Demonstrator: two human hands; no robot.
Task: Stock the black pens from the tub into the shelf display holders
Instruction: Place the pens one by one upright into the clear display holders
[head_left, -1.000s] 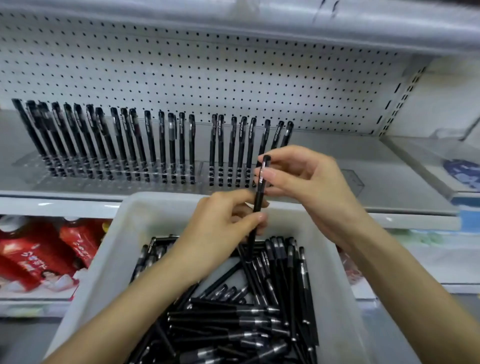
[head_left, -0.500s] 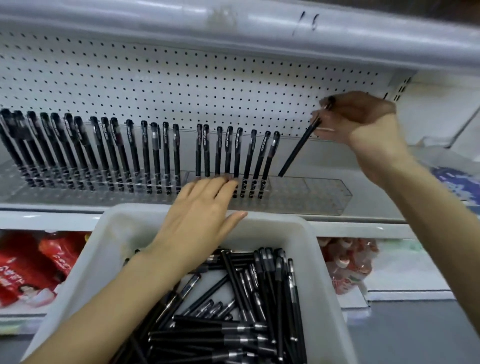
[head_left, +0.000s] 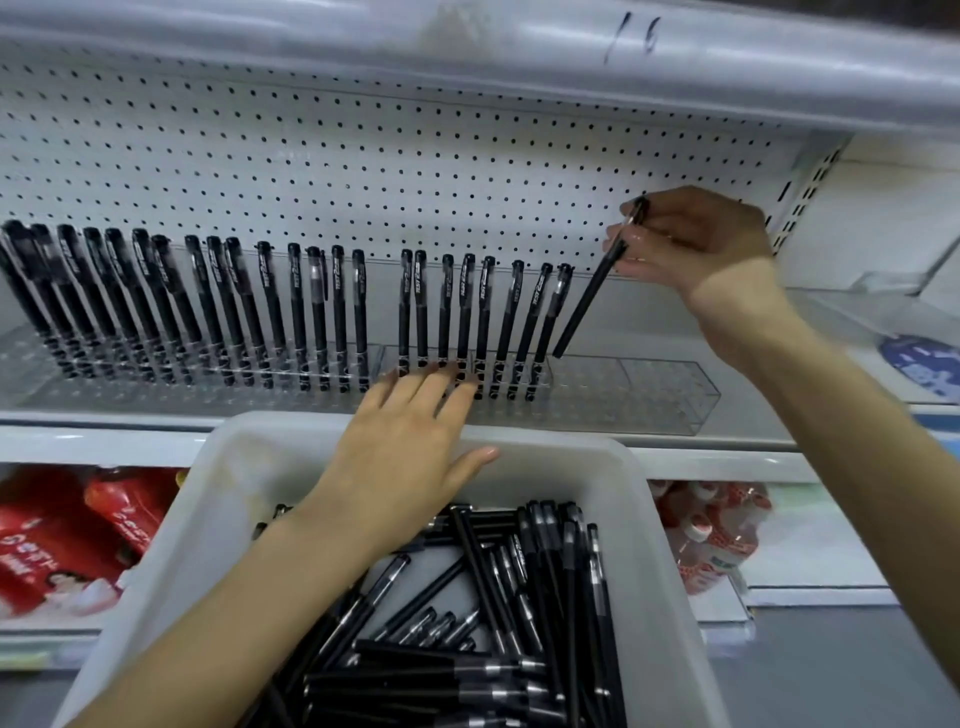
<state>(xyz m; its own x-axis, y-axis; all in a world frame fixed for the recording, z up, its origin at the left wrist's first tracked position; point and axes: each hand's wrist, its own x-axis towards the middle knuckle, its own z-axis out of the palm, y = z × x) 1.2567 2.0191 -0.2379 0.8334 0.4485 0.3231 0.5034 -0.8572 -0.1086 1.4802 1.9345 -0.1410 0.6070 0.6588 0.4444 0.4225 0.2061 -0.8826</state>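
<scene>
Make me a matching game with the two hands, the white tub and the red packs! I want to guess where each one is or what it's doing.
Things:
1. right hand
2. left hand
3. white tub
4. red packs

Clues:
A. on the lower shelf, far left
B. full of loose pens
C. pinches one black pen, tilted above the clear holder
D. fingers straight, at the clear holder's front

Pairs: 1-C, 2-D, 3-B, 4-A.
</scene>
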